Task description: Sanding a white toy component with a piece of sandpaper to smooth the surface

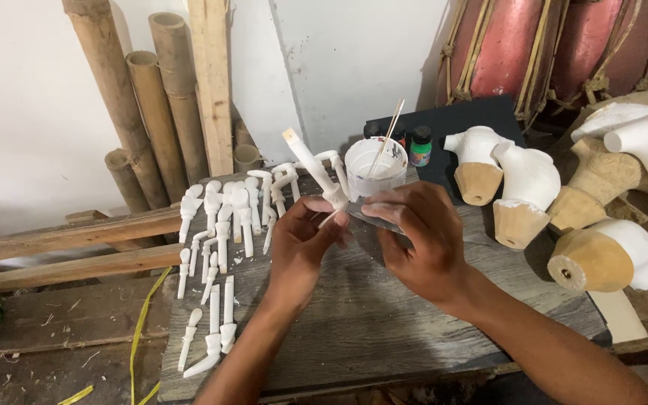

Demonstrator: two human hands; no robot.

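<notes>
One white carved piece, long and thin like a puppet limb, was held above the grey wooden board in front of the white paint tub. Its long axis ran tilted, lower end at the fingers, upper end pointing up and away to the left. The left hand pinched it at the lower end, fingers pressed together around the knobby base. The right hand sat just beside it on the right, fingers closed on a thin flat grey sheet, probably sandpaper; could not tell for sure. The sheet's edge touched or nearly touched the piece's base. Both hands were about equally close to the base; the left one carried the piece.

A thin stick stood in the tub. Small paint bottles stood behind it, to the right. Many similar white limb pieces lay in rows on the board's left part, well apart from the hands. Half-painted wooden torsos stood at right. Bamboo poles leaned on the wall behind.
</notes>
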